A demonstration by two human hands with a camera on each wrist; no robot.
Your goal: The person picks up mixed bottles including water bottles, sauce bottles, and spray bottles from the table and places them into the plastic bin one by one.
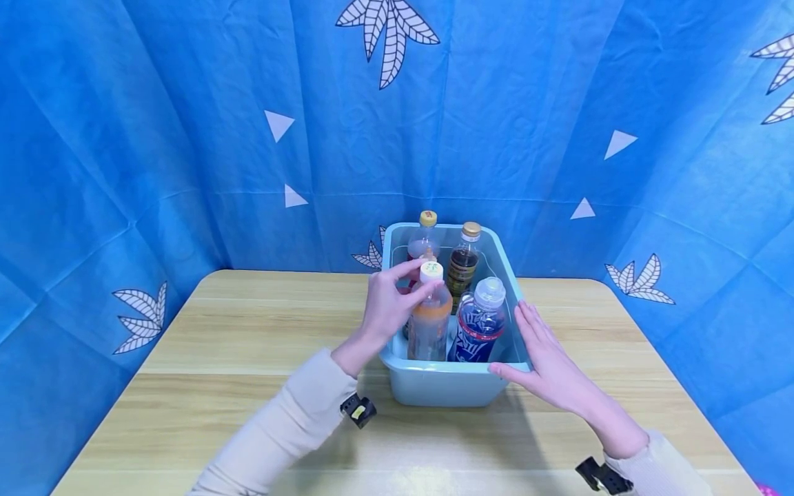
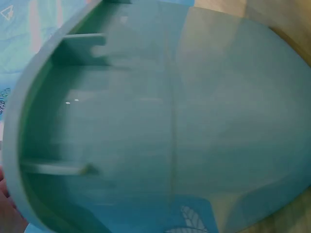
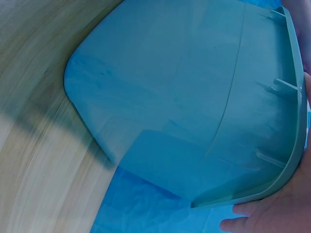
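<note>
A light blue plastic bin (image 1: 449, 386) stands on the table with several bottles inside. My left hand (image 1: 386, 303) reaches over its left side and pinches a clear bottle with a white cap and orange band (image 1: 429, 334) near the cap. Along the right rim lies my right hand (image 1: 555, 365), fingers straight, thumb at the front corner. Beside the clear bottle is a blue-labelled bottle (image 1: 476, 334) with a clear cap. The left wrist view shows mostly the bin's outer wall (image 2: 136, 121); in the right wrist view my right hand (image 3: 277, 211) touches the rim.
Farther back in the bin are a dark bottle with a gold cap (image 1: 462, 270) and a yellow-capped bottle (image 1: 424, 242), partly hidden. A wooden table (image 1: 248, 331) extends to both sides. Blue patterned cloth (image 1: 515, 117) hangs close behind the bin.
</note>
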